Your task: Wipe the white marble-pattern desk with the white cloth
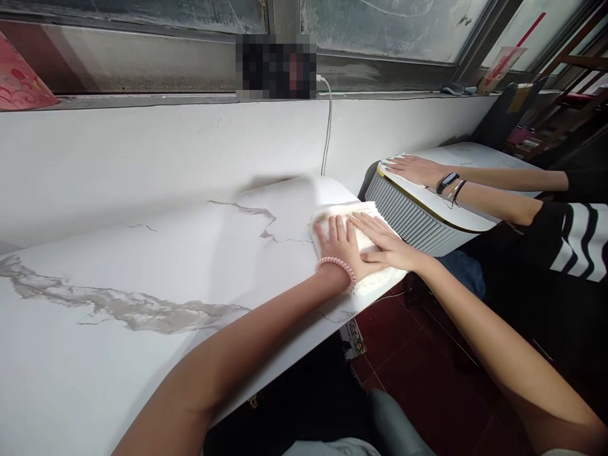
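A white cloth [380,282] lies flat on the surface [266,272], at its right end. The cloth covers the near right corner area and reaches the right edge.

The left hand [346,252] is placed palm down on the cloth, fingers extended and spread wide. A pink beaded bracelet [336,260] encircles the left wrist. The right hand [387,248] is positioned just beside it, also palm down on the cloth, with extended fingers and the thumb directed toward the left hand. Neither hand is closed around the cloth; both bear on it from above.

The surface is white with grey marble-pattern veins. Its far edge runs along a white wall [142,149]; its far right corner is rounded.

Beyond the right edge stands a second surface [475,155] with a ribbed side panel [408,212]. A co-worker's hand [418,170] rests near the left end of that top, fingers extended. A dark wristband [447,183] and a striped sleeve [579,240] are visible on the co-worker.

Above the wall, a ledge carries a pixelated object [275,66], from which a white cable [327,126] descends behind the surface, and a cup [501,69] with a red straw. Red floor tiles [394,342] are visible below the near edge.
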`<state>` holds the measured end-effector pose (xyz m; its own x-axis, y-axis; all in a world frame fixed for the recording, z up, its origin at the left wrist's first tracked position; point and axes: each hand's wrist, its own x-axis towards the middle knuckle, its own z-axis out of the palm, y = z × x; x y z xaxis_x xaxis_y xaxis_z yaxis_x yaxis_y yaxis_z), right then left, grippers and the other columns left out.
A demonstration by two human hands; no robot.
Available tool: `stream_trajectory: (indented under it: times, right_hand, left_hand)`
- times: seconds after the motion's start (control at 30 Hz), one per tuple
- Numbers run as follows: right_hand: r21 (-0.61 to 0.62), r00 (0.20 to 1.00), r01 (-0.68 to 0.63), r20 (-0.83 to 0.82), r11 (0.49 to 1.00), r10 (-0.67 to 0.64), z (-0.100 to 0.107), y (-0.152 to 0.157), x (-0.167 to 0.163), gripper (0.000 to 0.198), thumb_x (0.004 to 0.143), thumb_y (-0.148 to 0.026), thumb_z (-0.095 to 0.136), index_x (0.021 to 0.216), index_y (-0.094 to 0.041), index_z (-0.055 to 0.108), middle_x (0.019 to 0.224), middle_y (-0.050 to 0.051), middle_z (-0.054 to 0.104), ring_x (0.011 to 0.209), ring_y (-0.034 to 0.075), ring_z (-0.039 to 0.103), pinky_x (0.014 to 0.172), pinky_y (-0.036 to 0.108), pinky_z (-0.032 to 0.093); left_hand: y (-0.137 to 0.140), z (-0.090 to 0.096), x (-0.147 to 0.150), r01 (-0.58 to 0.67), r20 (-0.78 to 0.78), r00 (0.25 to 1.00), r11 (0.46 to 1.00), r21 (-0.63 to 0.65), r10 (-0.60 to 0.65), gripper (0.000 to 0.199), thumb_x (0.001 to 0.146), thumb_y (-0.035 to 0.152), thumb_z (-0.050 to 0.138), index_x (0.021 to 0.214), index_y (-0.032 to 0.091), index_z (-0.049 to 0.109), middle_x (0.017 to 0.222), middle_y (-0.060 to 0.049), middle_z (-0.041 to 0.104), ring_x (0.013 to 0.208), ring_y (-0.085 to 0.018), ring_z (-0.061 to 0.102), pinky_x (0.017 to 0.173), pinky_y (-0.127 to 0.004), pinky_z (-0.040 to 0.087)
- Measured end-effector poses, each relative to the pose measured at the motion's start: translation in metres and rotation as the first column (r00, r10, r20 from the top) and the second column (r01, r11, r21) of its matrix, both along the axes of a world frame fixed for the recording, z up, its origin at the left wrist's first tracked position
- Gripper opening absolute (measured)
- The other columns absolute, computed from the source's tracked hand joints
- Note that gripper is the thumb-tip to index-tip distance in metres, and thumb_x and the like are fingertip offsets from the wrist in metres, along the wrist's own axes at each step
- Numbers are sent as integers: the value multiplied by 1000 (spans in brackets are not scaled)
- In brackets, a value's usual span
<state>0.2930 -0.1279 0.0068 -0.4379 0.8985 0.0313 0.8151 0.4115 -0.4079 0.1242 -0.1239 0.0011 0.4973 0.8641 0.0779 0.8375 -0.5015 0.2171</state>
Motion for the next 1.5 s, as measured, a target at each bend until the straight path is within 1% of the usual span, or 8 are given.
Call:
stream_trajectory:
  times: [0.13,0.33,0.47,0.63,0.8,0.97,1.23,1.5]
  right_hand:
    - [51,1000,-4,26,999,3,-3,-5,-1,78,90,-64,43,154,-38,6,162,-2,11,149,26,6,121,55,5]
    - [127,997,20,72,992,-29,-7,-23,-9,77,93,-65,31,155,-31,0,162,4,8,149,28,7,119,58,8]
    - [165,996,-2,94,986,-14,-8,-34,-16,76,94,-62,31,155,-31,-1,162,3,9,149,28,9,119,57,10]
    - [202,997,-1,77,979,-15,-10,-38,-28,74,94,-62,33,155,-30,7,161,5,16,148,28,14,119,57,14]
    - [211,999,12,29,977,-18,-11,-30,-42,74,92,-63,37,154,-28,17,159,8,24,147,28,19,118,57,15]
    - [212,1000,22,3,977,-23,-13,-3,-59,76,90,-66,38,152,-25,24,157,10,29,146,29,21,118,56,17]
    - [192,1000,28,-17,981,-26,-17,74,-89,67,89,-56,45,148,-26,34,154,6,35,145,27,26,118,53,19]
    - [163,995,103,-15,981,-102,-15,144,-120,65,88,-49,46,145,-19,40,154,7,36,145,26,25,119,48,17]
  left_hand:
    - [-2,-4,-2,19,22,1000,999,27,-19,112,73,78,43,151,1,19,159,-22,15,147,-39,5,115,-64,3]
    - [-10,-6,-10,124,49,991,992,35,-126,114,72,79,43,150,-1,20,158,-26,12,147,-40,3,111,-69,-1]
    - [-21,-5,-19,120,67,990,992,29,-122,117,71,82,41,150,-1,20,158,-26,10,147,-40,2,112,-69,-2]
    - [-29,-3,-30,111,62,992,993,29,-113,112,75,79,37,149,-3,22,157,-27,12,147,-41,4,112,-69,0]
    - [-23,-4,-42,100,70,992,994,40,-102,110,75,77,38,149,-3,24,157,-27,13,147,-40,6,112,-68,1]
    - [1,-4,-60,72,39,997,997,-12,-71,108,74,75,43,150,2,21,159,-22,13,147,-38,5,114,-65,2]
    - [63,3,-85,-40,-55,998,995,-89,36,102,77,72,39,153,8,14,161,-17,9,148,-35,3,115,-60,-4]
    - [133,3,-112,-28,-33,999,998,-60,26,96,80,66,39,153,8,16,161,-16,12,148,-31,6,116,-57,-3]
